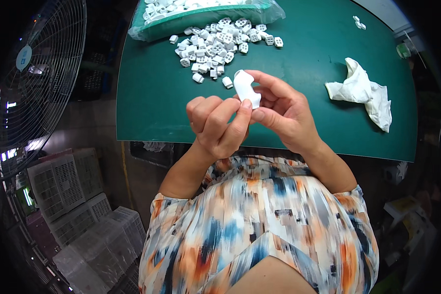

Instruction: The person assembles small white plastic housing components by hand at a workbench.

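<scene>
Both my hands hold one curved white plastic part (pixel 244 88) above the near edge of the green table. My left hand (pixel 218 122) is closed, its thumb and forefinger pinching the lower end. With fingers and thumb bent around its right side, my right hand (pixel 284 110) grips the same part. A notch shows along the part's right edge; its underside is hidden by my fingers. Just beyond it lies a single small white block (pixel 227 82), apart from a heap of small white plastic blocks (pixel 213 49), many with square holes in their ends.
A green tray (pixel 201 18) lined with clear plastic holds many white pieces at the back. White gloves (pixel 360 90) lie crumpled at right on the table (pixel 299 29). Several small white pieces (pixel 359 23) are at the far right. A fan (pixel 34 63) and plastic crates (pixel 59 186) stand left.
</scene>
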Tool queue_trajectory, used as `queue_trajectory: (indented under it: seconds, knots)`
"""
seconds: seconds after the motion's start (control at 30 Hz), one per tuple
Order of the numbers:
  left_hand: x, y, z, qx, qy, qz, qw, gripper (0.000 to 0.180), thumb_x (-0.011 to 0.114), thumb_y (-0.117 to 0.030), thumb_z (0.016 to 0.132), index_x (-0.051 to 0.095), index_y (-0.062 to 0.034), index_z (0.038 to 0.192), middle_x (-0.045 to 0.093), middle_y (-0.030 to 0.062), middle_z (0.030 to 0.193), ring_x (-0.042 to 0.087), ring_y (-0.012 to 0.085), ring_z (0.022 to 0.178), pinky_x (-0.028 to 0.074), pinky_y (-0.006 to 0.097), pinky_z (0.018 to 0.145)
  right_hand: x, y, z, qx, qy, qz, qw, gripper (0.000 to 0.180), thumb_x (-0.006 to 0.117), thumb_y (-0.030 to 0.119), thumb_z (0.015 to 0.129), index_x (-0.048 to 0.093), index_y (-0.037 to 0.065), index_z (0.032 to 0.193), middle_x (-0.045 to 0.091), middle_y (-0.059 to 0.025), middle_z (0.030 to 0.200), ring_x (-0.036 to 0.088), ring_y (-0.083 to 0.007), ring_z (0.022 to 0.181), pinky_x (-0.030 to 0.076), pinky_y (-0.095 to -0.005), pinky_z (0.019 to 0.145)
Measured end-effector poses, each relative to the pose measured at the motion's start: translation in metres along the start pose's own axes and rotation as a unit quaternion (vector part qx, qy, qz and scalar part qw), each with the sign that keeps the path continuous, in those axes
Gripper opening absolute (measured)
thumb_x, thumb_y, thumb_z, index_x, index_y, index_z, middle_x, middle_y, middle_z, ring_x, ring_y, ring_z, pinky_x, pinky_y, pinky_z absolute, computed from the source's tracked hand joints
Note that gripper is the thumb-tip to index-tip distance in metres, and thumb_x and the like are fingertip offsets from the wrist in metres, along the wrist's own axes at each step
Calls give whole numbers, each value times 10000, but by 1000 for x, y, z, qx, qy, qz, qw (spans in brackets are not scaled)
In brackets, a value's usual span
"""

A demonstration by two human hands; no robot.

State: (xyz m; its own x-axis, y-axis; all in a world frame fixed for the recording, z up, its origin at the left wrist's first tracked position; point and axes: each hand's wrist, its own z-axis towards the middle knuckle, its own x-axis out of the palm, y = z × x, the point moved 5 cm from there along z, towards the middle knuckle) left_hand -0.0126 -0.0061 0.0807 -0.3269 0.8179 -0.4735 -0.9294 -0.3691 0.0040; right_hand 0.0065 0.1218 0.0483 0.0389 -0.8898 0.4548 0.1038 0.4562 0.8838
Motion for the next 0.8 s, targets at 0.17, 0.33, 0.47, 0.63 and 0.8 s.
queue_trajectory:
  seconds: [0.17, 0.33, 0.47, 0.63, 0.8]
  knots:
    - [6, 7, 1, -17, 1, -58, 998, 264, 718, -19, 688, 649, -88, 933, 572, 65, 942, 537, 221, 826, 451, 351, 704, -12, -6, 6, 68, 28, 83, 994, 461, 626, 73, 881, 461, -50, 1294, 615, -85, 1011, 603, -116, 865, 520, -240, 721]
    - [28, 37, -2, -183, 91, -227, 952, 353, 691, 97, 618, 672, -47, 940, 621, 137, 981, 612, 278, 857, 508, 349, 707, -35, -21, 8, 215, 89, 83, 969, 441, 637, 108, 867, 501, -26, 1265, 646, -91, 939, 614, -127, 752, 519, -248, 649]
    - [31, 35, -24, -209, 123, -280, 929, 313, 676, 114, 626, 674, -22, 909, 644, 143, 922, 638, 258, 783, 521, 317, 654, -50, -20, 16, 280, 129, -37, 951, 391, 655, 197, 862, 577, -4, 1188, 658, -80, 866, 605, -123, 652, 512, -256, 557]
    - [27, 34, -44, -255, 77, -213, 940, 272, 644, 138, 679, 658, 2, 915, 644, 142, 879, 637, 248, 764, 519, 306, 664, -156, 3, 75, 32, -189, -472, 860, 161, 637, 115, 821, 651, 32, 958, 592, -5, 717, 515, -81, 615, 449, -248, 553]
    - [20, 38, -57, -290, 83, -192, 934, 220, 650, 123, 726, 653, 7, 913, 644, 144, 878, 626, 240, 773, 503, 295, 661, -149, -1, 98, 27, -141, -581, 801, 332, 698, 80, 735, 643, 68, 1062, 548, -39, 783, 531, -172, 729, 457, -307, 673]
